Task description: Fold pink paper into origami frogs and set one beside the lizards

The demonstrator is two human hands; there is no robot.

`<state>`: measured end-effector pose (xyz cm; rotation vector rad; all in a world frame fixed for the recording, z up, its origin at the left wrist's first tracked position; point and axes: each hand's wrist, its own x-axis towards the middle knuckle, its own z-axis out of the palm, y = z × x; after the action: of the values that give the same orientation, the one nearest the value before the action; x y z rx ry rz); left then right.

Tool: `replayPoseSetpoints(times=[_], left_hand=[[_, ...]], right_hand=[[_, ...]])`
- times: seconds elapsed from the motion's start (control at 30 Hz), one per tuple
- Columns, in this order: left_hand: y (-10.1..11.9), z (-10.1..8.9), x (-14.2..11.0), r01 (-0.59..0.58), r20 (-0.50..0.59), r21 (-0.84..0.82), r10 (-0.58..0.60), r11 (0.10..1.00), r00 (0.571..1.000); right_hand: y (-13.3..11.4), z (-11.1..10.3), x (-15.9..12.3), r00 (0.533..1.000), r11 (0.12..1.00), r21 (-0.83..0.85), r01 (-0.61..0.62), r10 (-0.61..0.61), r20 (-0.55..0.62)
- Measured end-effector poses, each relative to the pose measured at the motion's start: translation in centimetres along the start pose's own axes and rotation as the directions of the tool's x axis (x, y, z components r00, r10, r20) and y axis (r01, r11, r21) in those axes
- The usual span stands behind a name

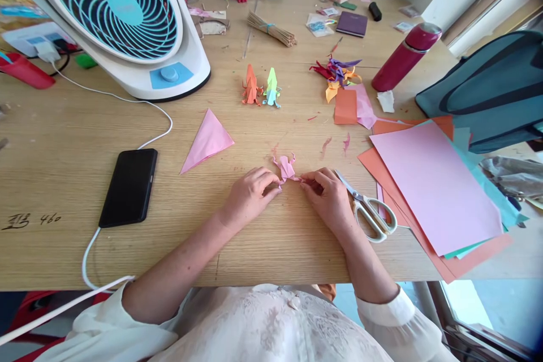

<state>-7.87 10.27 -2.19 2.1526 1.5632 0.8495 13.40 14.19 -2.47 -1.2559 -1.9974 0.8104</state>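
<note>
Handwritten "460" (50, 219) marks the desk (182, 201) as your L hand (250, 195) & R hand (328, 198) pinch a frog (287, 168) by its legs, body btwn fingertips (275, 188).

White blouse (254, 334), front patterned tone on tone; I make out a small button-like detail (293, 302) on it. Left of the blouse front, a loose, creased white left sleeve (112, 325); right of it, a right sleeve (409, 331) with banded cuff (384, 313).

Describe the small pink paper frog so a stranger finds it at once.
From the big white fan, look right and down to the person's left hand and right hand. Between them is the pink paper frog; unlike the flat pink triangle, it has thin, spread legs.
</note>
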Motion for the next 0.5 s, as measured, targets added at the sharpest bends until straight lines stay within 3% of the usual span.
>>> replayPoseSetpoints(times=[0.3,0.5], left_hand=[[-0.24,0.85,-0.13,-0.069,-0.132,0.096,0.082,0.993,0.988],[-0.23,0.87,-0.14,-0.160,-0.141,0.201,0.190,0.966,0.972]], right_hand=[[0.19,0.54,0.06,0.998,0.997,-0.069,0.033,-0.037,-0.058],[0.13,0.66,0.13,0.992,0.992,-0.105,0.070,-0.080,-0.093]])
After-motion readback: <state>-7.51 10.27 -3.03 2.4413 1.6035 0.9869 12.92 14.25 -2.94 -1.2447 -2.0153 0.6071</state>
